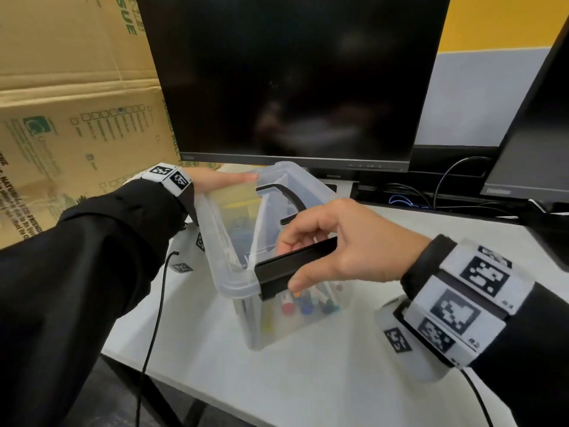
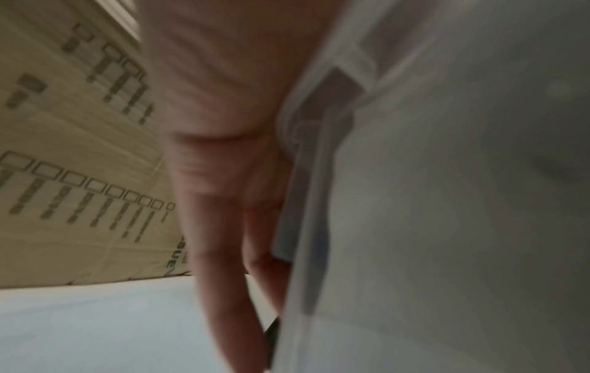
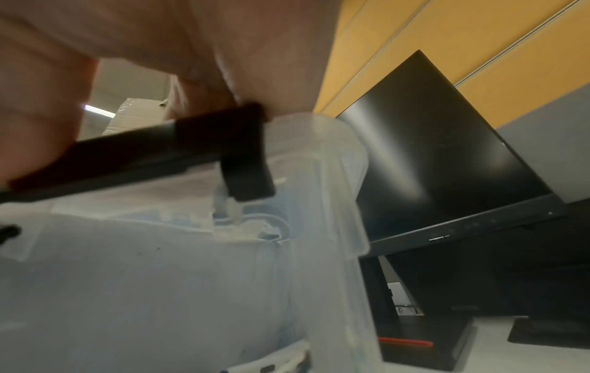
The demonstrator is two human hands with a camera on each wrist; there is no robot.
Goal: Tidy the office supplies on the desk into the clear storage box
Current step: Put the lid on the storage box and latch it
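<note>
Closest to the head camera, the right hand (image 1: 348, 241) pinches a black latch (image 1: 292, 266) at the near end of the clear storage box (image 1: 277, 328), thumb under it and fingers (image 1: 295, 234) curled over its top. That box stands on the white bench (image 1: 308, 380), lid (image 1: 221, 229) on, with marker pens (image 1: 308, 303) showing through its wall and a black handle (image 1: 286, 195) on top. At the far left corner, the left hand (image 1: 215, 180) lies flat against the lid's edge, fingers straight and gripping nothing. Behind the box a dark monitor (image 1: 292, 78) stands, a second monitor (image 1: 535, 134) sits to the right, and a cardboard carton (image 1: 70, 103) rises on the left.
</note>
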